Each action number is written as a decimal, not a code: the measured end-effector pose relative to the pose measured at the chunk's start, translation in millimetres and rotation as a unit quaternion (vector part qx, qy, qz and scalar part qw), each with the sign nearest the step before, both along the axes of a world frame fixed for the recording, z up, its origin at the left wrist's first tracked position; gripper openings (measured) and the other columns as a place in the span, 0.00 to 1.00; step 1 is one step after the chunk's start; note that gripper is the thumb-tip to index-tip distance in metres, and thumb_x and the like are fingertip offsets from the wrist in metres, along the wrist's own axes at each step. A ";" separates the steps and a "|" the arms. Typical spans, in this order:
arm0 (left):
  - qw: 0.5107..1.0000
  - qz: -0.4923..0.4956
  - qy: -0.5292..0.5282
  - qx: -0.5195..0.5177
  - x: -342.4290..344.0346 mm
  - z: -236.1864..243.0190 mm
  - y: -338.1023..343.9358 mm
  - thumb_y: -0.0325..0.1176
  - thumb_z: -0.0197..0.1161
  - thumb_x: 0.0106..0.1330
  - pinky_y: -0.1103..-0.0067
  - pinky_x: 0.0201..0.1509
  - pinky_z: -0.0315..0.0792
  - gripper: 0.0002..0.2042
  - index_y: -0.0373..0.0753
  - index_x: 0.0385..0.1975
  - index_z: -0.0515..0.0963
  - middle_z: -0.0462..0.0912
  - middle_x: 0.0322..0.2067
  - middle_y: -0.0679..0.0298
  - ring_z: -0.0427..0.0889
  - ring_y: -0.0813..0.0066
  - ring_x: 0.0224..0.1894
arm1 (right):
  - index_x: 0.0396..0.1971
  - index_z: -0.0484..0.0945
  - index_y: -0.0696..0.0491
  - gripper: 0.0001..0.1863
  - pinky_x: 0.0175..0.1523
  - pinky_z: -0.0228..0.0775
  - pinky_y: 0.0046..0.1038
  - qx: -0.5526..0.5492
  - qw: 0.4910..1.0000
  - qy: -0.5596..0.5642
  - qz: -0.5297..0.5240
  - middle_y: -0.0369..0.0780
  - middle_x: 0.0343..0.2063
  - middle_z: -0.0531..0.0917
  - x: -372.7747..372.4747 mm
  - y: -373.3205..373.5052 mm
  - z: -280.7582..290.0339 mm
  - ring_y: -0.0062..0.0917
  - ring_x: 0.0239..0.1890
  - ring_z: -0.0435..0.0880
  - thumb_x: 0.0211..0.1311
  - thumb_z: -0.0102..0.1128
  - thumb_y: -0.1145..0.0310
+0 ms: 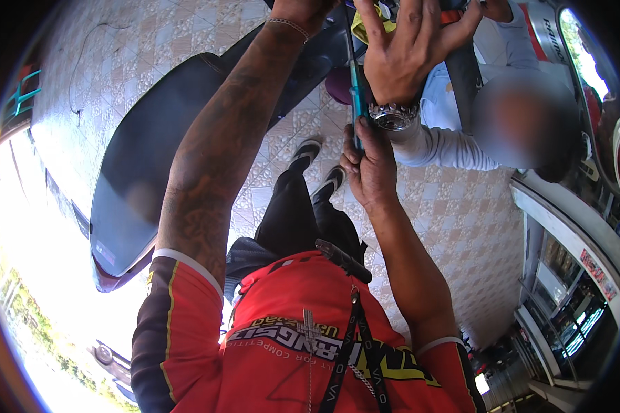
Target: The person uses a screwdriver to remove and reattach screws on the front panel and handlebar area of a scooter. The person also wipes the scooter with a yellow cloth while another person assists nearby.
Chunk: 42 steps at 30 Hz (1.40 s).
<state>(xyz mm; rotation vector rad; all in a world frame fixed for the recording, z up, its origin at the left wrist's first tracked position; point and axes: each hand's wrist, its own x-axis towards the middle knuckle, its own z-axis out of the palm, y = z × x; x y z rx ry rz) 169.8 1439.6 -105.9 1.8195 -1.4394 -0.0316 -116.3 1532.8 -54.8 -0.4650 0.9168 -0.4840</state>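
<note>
My right hand (373, 162) is closed around the lower end of a screwdriver (357, 96) with a teal handle. Its thin shaft points up toward the front of a dark motorcycle (162, 131), where the tip is hard to make out. My left hand (302, 12) is at the top edge over the motorcycle, and its fingers are cut off from view. Close beside the screwdriver, a co-worker's hand (399, 65) wearing a metal wristwatch (391, 117) reaches in with its fingers spread. A yellow cloth-like piece (365, 27) shows behind that hand.
The co-worker (455, 148), in a light grey long sleeve, is low on the right, close to my right arm. The long motorcycle seat runs along my left over a patterned tile floor (455, 220). Glass-fronted cabinets (565, 303) line the right side.
</note>
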 end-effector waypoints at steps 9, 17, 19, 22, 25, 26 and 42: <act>0.994 -0.041 -0.101 -0.010 1.4 6.0 -15.8 0.39 0.59 0.67 0.66 0.50 0.77 0.13 0.40 0.44 0.83 0.86 0.45 0.55 0.85 0.54 0.49 | 0.43 0.75 0.48 0.09 0.25 0.55 0.17 -0.019 1.000 -0.004 0.003 0.32 0.33 0.79 7.3 1.4 2.9 0.10 0.21 0.67 0.72 0.64 0.61; 0.945 0.044 -0.310 0.098 -13.6 36.2 -18.9 0.39 0.58 0.61 0.68 0.37 0.75 0.07 0.45 0.27 0.79 0.84 0.26 0.63 0.85 0.64 0.34 | 0.44 0.75 0.48 0.08 0.24 0.52 0.16 0.020 1.000 -0.002 -0.010 0.33 0.32 0.79 14.6 7.2 14.9 0.10 0.20 0.64 0.73 0.62 0.62; 0.947 0.064 -0.311 0.052 -12.6 37.2 -19.2 0.38 0.58 0.60 0.67 0.37 0.74 0.06 0.46 0.26 0.79 0.84 0.24 0.64 0.85 0.64 0.32 | 0.44 0.75 0.48 0.08 0.24 0.51 0.16 0.019 1.000 0.011 -0.013 0.33 0.32 0.79 14.9 5.4 17.6 0.10 0.20 0.64 0.73 0.62 0.62; 0.972 0.000 -0.228 -0.061 -5.0 34.1 -18.0 0.38 0.58 0.61 0.69 0.36 0.74 0.06 0.46 0.27 0.79 0.84 0.25 0.63 0.85 0.66 0.32 | 0.40 0.76 0.49 0.11 0.23 0.53 0.17 0.013 0.999 0.025 -0.016 0.33 0.30 0.78 14.3 3.2 20.5 0.10 0.19 0.65 0.71 0.66 0.60; 0.956 0.030 -0.291 0.002 -5.2 28.7 -21.5 0.38 0.58 0.62 0.70 0.36 0.74 0.06 0.46 0.29 0.79 0.84 0.26 0.63 0.85 0.67 0.33 | 0.42 0.76 0.49 0.10 0.23 0.51 0.16 0.012 1.000 0.024 -0.014 0.33 0.31 0.78 14.2 3.4 21.1 0.10 0.19 0.65 0.71 0.64 0.61; 0.948 0.038 -0.315 0.023 -6.3 27.1 -21.8 0.39 0.59 0.62 0.70 0.36 0.74 0.06 0.47 0.29 0.79 0.84 0.26 0.64 0.85 0.67 0.33 | 0.44 0.76 0.48 0.08 0.22 0.50 0.15 0.013 1.000 0.020 -0.011 0.34 0.32 0.79 14.5 4.0 20.9 0.10 0.19 0.64 0.72 0.63 0.62; 0.405 -0.173 0.882 -0.168 0.9 0.6 -34.7 0.33 0.51 0.70 0.70 0.56 0.72 0.07 0.40 0.41 0.76 0.79 0.40 0.62 0.77 0.67 0.47 | 0.43 0.74 0.49 0.11 0.21 0.52 0.14 0.038 0.999 -0.017 -0.007 0.31 0.31 0.78 24.6 15.2 10.3 0.08 0.18 0.66 0.72 0.63 0.59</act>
